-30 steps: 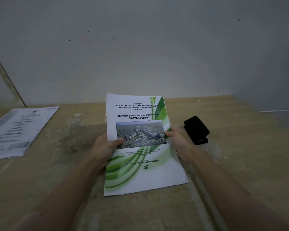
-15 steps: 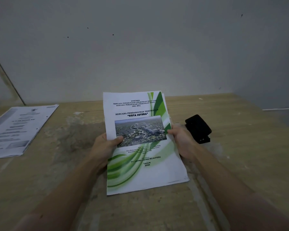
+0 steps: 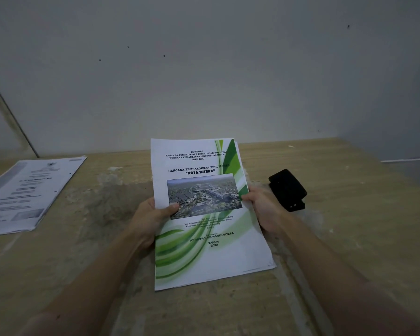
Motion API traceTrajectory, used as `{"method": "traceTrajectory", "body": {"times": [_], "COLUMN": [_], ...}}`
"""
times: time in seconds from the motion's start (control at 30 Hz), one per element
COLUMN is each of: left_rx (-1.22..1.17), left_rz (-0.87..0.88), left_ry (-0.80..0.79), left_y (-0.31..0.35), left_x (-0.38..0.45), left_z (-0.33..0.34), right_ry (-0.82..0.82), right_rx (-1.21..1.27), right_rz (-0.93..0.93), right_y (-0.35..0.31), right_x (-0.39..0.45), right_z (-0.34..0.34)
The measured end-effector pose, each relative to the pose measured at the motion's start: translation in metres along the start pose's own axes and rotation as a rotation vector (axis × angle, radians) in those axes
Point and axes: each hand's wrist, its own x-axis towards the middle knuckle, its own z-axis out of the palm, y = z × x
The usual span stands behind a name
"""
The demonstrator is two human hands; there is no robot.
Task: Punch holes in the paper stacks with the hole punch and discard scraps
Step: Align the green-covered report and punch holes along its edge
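- No container shows in this view; nothing sits inside anything else.
- The hole punch, black and compact, lies on the desk just beyond the right hand, near its knuckles but apart from the paper.
- A second paper stack lies flat on the desk at the far left, well apart from the hands; small dark dots show near its right edge, though it is too blurred to say what they are.
- A plain grey wall rises behind the desk, with a few small dark specks on it.
- The desk is pale wood with a worn, greyish patch under and beside the forearms.
- The held paper stack is in the middle, tilted up towards the camera, its lower edge close to the desk.
- The left hand grips the stack's left edge, thumb curled over the cover photo; the right hand grips the right edge, thumb on the front.
- The cover is white with green swooshes, an aerial photo and the title "KOTA SUTERA"; sheet edges fan slightly at the right.
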Motion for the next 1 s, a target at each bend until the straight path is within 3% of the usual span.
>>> {"method": "traceTrajectory", "body": {"times": [0.57, 0.8, 1.0], "left_rx": [0.099, 0.123, 0.123], "left_rz": [0.009, 0.013, 0.005], "left_ry": [0.035, 0.022, 0.010], "left_y": [0.004, 0.005, 0.005], "left_x": [-0.001, -0.004, -0.004], "left_z": [0.007, 0.008, 0.006], "right_ry": [0.048, 0.143, 0.143], "right_rx": [-0.020, -0.206, -0.226], "right_rz": [-0.031, -0.218, -0.232], "right_y": [-0.005, -0.033, -0.029], "right_x": [0.000, 0.009, 0.013], "right_z": [-0.001, 0.008, 0.012]}}
